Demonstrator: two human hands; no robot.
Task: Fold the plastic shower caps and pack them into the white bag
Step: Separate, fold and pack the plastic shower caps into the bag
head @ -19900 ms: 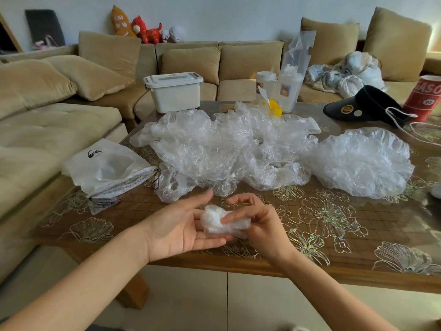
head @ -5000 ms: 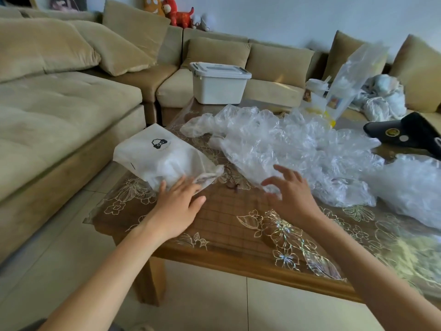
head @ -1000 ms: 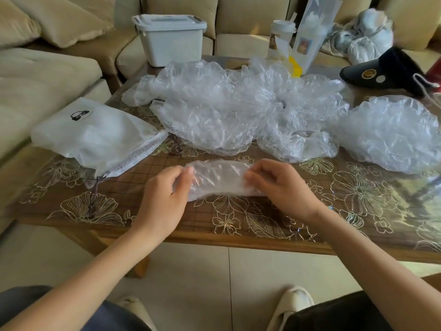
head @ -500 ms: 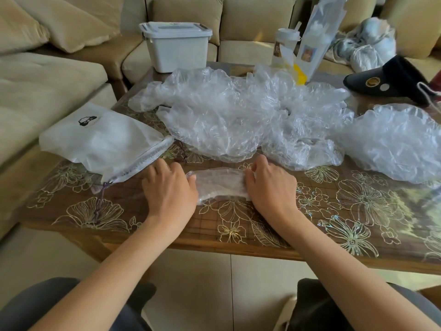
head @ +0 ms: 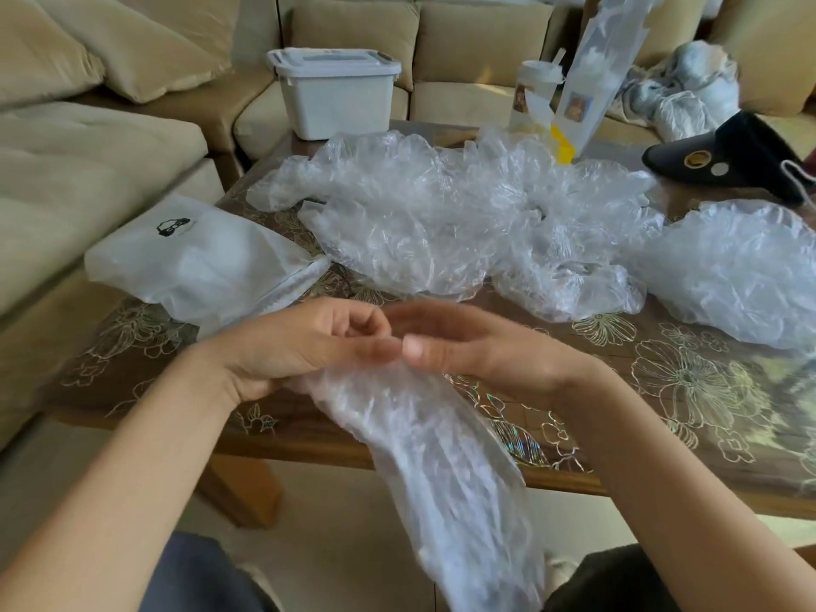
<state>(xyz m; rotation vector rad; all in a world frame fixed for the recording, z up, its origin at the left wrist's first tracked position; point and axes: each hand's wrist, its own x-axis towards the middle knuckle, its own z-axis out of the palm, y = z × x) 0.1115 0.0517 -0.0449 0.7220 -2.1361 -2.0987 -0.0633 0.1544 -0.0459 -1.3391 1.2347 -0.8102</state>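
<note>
Now | left hand, right hand together, pinching crinkly translucent shower cap | hanging long, limp

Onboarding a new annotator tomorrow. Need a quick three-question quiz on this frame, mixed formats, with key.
1. True or false: the shower cap held by the left hand and right hand lies flat on the table.
2. The white bag lies: A) left of the loose cap pile; B) on the floor; C) under the held cap.
3. Name the dark item at the table's far right.
Key: 1 false, it hangs past the table edge; 2 A; 3 black visor.
</note>
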